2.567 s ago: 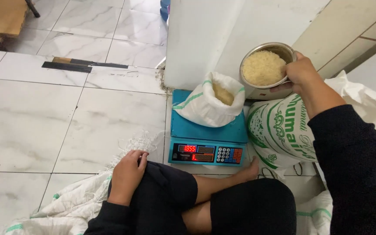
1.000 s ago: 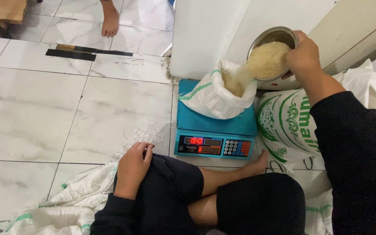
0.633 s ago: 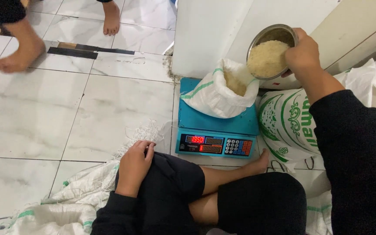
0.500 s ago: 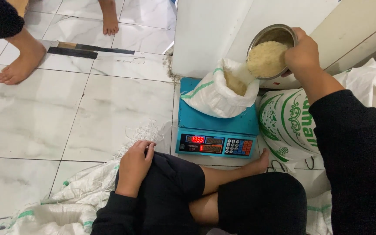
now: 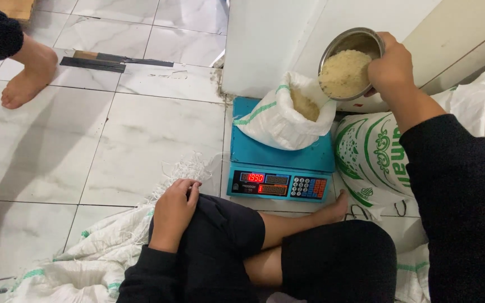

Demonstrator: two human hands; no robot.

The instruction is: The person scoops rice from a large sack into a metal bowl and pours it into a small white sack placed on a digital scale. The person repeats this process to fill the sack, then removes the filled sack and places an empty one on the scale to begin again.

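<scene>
Steel bowl (image 5: 348, 62) in right hand (image 5: 391, 67)

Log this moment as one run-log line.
right hand: tilts metal bowl of rice over white sack | sack on blue scale | left hand: on knee

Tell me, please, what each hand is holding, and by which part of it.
The right hand holds a metal bowl of rice by its rim, tilted over the small white sack on the blue scale. The left hand holds nothing; it rests on the knee.
</scene>
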